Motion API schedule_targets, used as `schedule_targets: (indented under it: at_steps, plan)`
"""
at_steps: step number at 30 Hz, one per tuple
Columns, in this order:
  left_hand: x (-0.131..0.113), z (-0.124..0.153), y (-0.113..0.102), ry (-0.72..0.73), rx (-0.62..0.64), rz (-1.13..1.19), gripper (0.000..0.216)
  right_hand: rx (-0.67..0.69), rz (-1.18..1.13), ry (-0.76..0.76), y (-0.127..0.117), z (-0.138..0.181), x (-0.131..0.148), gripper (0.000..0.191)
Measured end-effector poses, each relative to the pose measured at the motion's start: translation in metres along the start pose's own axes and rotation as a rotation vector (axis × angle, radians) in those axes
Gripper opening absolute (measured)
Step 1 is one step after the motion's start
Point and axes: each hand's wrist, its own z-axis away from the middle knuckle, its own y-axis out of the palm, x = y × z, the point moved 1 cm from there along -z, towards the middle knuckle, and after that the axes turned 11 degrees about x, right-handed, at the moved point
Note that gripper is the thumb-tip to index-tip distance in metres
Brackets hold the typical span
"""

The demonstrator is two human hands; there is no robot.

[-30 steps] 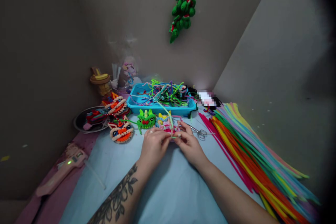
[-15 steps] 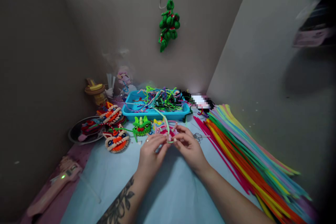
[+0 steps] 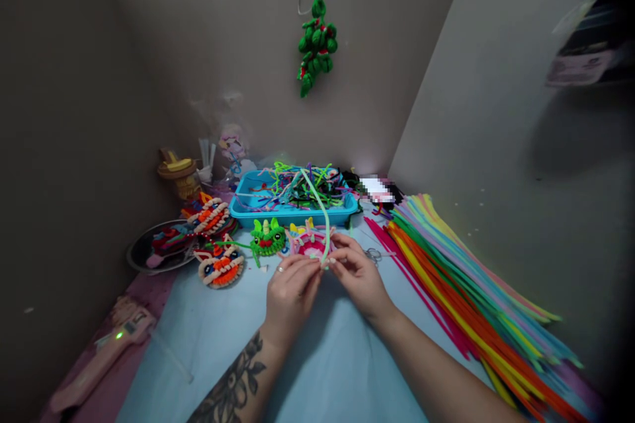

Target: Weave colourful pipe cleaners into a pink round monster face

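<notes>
Between my hands is a round pink pipe-cleaner piece [image 3: 308, 242] with a deep pink inside and short stems around its rim. My left hand [image 3: 292, 287] pinches its near left edge. My right hand [image 3: 360, 274] has its fingers closed at the near right edge, close to the left fingertips. A long pale green pipe cleaner [image 3: 322, 208] rises from the fingertips and curves back over the piece. Just left of it sits a green dragon-like head [image 3: 268, 238] of pipe cleaners. The fingertips partly cover the piece's near rim.
Behind stands a blue tray [image 3: 292, 218] of tangled pipe-cleaner scraps. Orange lion-like heads [image 3: 221, 266] and a dark bowl [image 3: 141, 258] lie left, with a pink glue gun [image 3: 106, 357] nearer. Scissors [image 3: 373, 255] and long coloured pipe cleaners [image 3: 461, 291] are right. A green ornament [image 3: 317, 43] hangs behind.
The pale green pipe cleaner has swung to the right and now arches higher. More of the pink piece's inside shows, and my fingertips have shifted slightly right.
</notes>
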Motion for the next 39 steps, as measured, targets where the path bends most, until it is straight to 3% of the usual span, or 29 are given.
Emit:
schedule_targets:
  at_steps: [5, 13, 17, 21, 27, 31, 35, 39]
  plan:
    - [0.000, -0.001, 0.000, 0.016, 0.006, -0.093, 0.016, 0.000, -0.021, 0.019, 0.001, -0.001, -0.001, 0.021]
    - [-0.002, -0.003, 0.000, 0.063, 0.026, -0.206, 0.011, 0.057, -0.263, 0.057, 0.003, -0.004, -0.006, 0.039]
    - [0.000, -0.004, 0.002, 0.053, 0.048, -0.246, 0.010, -0.034, -0.375, 0.059, -0.002, -0.006, -0.008, 0.043]
    - [0.002, -0.003, 0.005, 0.025, 0.106, -0.281, 0.011, -0.176, -0.181, 0.051, -0.013, -0.006, -0.005, 0.026]
    - [0.005, -0.001, 0.010, -0.048, 0.234, -0.255, 0.012, -0.219, 0.036, -0.029, -0.027, 0.000, 0.012, 0.017]
    - [0.008, 0.000, 0.012, -0.181, 0.301, -0.179, 0.009, -0.159, 0.122, -0.188, -0.027, 0.006, 0.027, 0.011]
    - [0.008, 0.000, 0.013, -0.188, 0.331, -0.170, 0.010, -0.027, 0.229, -0.359, -0.021, 0.010, 0.041, 0.016]
    - [0.009, 0.000, 0.012, -0.223, 0.312, -0.100, 0.011, -0.021, 0.286, -0.402, -0.018, 0.013, 0.042, 0.017]
